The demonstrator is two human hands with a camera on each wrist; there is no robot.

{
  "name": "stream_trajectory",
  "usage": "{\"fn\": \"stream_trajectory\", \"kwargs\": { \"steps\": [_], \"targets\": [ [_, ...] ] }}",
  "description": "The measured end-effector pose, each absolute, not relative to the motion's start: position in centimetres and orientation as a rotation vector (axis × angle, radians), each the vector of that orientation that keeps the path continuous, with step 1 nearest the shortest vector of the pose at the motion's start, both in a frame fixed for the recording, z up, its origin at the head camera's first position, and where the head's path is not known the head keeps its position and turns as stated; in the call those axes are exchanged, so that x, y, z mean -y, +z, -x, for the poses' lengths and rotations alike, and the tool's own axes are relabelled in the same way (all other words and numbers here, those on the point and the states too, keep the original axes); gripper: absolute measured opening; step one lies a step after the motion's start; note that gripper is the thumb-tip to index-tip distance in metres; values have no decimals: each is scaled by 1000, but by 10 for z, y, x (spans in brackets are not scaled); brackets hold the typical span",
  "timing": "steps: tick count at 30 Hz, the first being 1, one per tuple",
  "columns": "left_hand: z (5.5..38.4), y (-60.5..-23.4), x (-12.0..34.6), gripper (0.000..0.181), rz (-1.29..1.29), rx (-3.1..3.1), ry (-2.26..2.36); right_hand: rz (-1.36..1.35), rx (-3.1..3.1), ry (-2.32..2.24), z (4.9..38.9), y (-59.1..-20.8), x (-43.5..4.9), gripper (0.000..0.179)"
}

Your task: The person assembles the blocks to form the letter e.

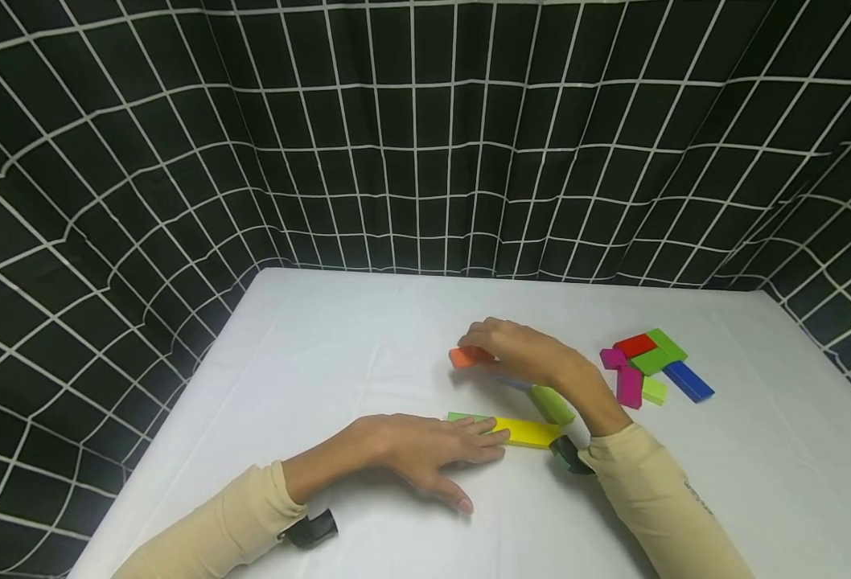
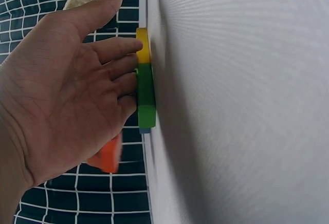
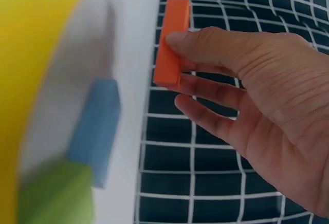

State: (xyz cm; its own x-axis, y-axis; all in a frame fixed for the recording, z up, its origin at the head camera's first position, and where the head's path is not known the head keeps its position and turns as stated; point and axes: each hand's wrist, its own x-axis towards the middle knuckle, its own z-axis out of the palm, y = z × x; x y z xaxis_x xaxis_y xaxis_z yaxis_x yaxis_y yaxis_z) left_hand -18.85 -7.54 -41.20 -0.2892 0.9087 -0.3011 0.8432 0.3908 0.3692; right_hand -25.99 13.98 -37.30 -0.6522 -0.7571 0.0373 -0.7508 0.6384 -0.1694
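The right hand (image 1: 520, 351) reaches in from the lower right, wrist bent so it points left, its thumb and fingers pinching an orange block (image 3: 172, 41) raised above the tabletop (image 1: 339, 338). In the head view that block's long axis runs roughly left to right, its left end poking out past the fingers. The left hand (image 1: 433, 450) comes from the lower left, palm down, fingers straight and pointing right, their tips at a green block (image 1: 460, 416) and a yellow block (image 1: 530, 433), thumb spread toward the person. Those two lie end to end, the yellow one's long axis running left to right, its right end slightly nearer the person.
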Motion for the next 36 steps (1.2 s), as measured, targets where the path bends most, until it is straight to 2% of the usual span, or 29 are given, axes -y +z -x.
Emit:
{"fn": "stream_trajectory", "kwargs": {
  "steps": [7, 14, 28, 36],
  "targets": [
    [189, -413, 75, 83, -1503, -2182, 203, 1259, -2765, -117, 258, -388, -133, 37],
    [190, -413, 74, 83, -1503, -2183, 201, 1166, -2727, -225, 262, -391, -137, 36],
    [190, -413, 75, 83, -1501, -2192, 187, 1202, -2716, -209, 269, -397, -138, 38],
    [189, -413, 76, 83, -1484, -2193, 182, 1266, -2712, -264, 272, -400, -139, 29]
  ]
}}
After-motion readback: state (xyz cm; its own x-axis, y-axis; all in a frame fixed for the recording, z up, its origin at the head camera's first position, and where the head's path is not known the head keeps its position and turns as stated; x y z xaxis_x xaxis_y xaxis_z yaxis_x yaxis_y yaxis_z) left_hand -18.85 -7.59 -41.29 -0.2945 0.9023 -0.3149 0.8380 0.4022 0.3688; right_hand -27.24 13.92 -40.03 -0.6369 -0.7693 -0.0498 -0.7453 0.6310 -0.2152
